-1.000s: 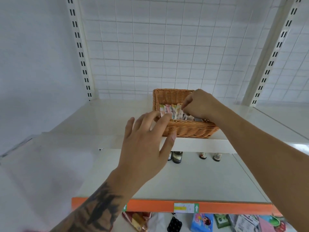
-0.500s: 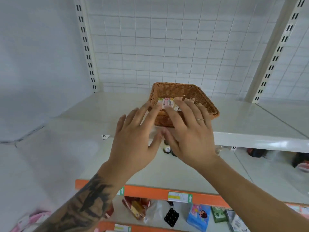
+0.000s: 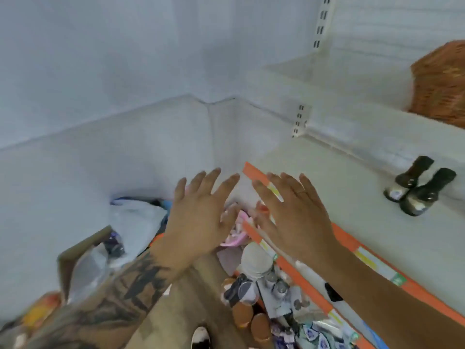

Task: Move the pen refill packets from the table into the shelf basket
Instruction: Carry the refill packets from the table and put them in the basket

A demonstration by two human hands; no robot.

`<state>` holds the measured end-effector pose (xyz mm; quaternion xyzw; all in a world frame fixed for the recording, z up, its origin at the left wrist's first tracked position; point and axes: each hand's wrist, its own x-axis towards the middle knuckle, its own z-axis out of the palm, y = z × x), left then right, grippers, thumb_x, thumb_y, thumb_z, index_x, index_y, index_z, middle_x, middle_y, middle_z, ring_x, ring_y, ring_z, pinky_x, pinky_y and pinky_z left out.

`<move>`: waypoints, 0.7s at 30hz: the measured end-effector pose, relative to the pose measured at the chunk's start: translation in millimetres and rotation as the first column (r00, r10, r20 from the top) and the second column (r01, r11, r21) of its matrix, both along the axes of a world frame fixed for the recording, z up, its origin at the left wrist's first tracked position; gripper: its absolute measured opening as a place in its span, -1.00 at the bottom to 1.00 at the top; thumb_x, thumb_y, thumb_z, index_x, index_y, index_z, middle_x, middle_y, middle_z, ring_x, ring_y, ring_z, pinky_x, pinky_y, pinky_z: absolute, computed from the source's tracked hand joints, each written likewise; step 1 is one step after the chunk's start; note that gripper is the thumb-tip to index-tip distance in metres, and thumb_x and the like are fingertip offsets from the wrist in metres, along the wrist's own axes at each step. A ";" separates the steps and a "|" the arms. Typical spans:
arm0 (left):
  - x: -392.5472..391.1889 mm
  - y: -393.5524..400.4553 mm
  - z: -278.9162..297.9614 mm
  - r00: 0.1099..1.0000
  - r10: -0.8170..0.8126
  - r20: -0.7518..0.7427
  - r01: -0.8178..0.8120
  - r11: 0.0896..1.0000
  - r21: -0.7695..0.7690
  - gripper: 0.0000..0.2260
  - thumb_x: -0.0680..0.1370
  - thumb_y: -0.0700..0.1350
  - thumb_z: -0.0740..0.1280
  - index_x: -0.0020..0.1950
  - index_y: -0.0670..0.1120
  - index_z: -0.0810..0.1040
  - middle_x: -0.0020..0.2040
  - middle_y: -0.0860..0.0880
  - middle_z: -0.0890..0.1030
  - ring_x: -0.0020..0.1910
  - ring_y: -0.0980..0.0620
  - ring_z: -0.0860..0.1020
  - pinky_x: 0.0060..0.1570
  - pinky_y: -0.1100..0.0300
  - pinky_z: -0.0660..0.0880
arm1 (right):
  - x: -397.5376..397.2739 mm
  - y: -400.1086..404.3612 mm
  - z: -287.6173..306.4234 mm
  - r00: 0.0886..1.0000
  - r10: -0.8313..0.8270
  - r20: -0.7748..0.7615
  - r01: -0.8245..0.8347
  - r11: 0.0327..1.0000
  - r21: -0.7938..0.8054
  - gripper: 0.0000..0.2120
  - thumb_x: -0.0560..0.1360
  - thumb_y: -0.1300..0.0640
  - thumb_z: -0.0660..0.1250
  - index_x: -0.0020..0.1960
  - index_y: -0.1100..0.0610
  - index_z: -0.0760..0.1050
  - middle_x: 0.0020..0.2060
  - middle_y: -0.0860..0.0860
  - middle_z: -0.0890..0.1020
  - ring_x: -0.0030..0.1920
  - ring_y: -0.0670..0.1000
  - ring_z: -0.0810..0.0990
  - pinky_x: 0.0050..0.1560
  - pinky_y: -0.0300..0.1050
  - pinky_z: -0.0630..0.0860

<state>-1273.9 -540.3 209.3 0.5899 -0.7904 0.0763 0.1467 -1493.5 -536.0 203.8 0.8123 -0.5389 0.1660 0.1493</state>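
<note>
both hands empty, woven brown basket

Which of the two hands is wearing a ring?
The right hand: a thin band sits on one finger, while the tattooed arm's left hand has bare fingers.

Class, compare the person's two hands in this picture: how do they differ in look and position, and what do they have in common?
The left hand joins a heavily tattooed forearm; the right hand's forearm is bare. The right hand wears a ring on one finger; the left hand shows none. The left hand hangs over the cluttered goods below, while the right hand lies across the orange shelf edge. Shared: both are seen from the back, fingers spread and straight, holding nothing.
</note>
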 end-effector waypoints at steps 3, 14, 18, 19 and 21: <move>54.6 48.1 -22.9 0.983 0.175 0.056 -0.180 0.978 0.109 -0.44 0.56 0.29 0.16 0.54 0.17 0.39 0.51 -0.10 0.46 0.45 -0.22 0.45 0.39 -0.36 0.33 | 54.5 5.1 -22.0 0.989 0.149 -0.013 -0.145 0.977 0.160 -0.44 0.65 -0.26 0.07 0.52 0.00 0.43 0.43 0.16 0.52 0.39 0.26 0.51 0.48 0.31 0.32; 219.5 213.2 -59.5 0.792 0.605 0.081 -0.606 0.764 0.222 -0.44 0.60 0.35 0.02 0.55 0.20 0.38 0.51 -0.08 0.47 0.48 -0.16 0.43 0.43 -0.32 0.31 | 254.9 82.9 -36.7 0.867 0.498 -0.002 -0.468 0.816 0.340 -0.39 0.66 -0.35 -0.04 0.57 -0.07 0.32 0.49 0.11 0.48 0.48 0.21 0.45 0.49 0.21 0.33; 288.9 274.3 -70.5 0.720 0.691 0.062 -0.681 0.688 0.251 -0.47 0.60 0.35 0.12 0.52 0.19 0.42 0.47 -0.08 0.51 0.45 -0.17 0.47 0.41 -0.31 0.34 | 335.9 126.1 -42.2 0.800 0.598 -0.056 -0.536 0.752 0.383 -0.39 0.66 -0.34 -0.04 0.56 -0.06 0.34 0.47 0.11 0.50 0.46 0.20 0.47 0.48 0.22 0.38; 307.5 290.9 -72.4 0.702 0.709 0.063 -0.697 0.666 0.266 -0.47 0.61 0.35 0.10 0.54 0.21 0.37 0.51 -0.06 0.47 0.48 -0.16 0.43 0.44 -0.30 0.30 | 358.2 138.7 -43.1 0.787 0.614 -0.065 -0.542 0.738 0.403 -0.39 0.65 -0.34 -0.06 0.56 -0.07 0.33 0.48 0.11 0.49 0.47 0.19 0.46 0.49 0.22 0.36; 344.7 322.9 -77.1 0.670 0.740 0.062 -0.725 0.634 0.271 -0.45 0.61 0.36 0.05 0.56 0.22 0.33 0.55 -0.04 0.42 0.52 -0.14 0.38 0.48 -0.29 0.24 | 402.8 163.8 -45.5 0.762 0.643 -0.075 -0.557 0.710 0.431 -0.36 0.65 -0.35 -0.08 0.58 -0.07 0.31 0.50 0.10 0.46 0.49 0.18 0.42 0.51 0.20 0.34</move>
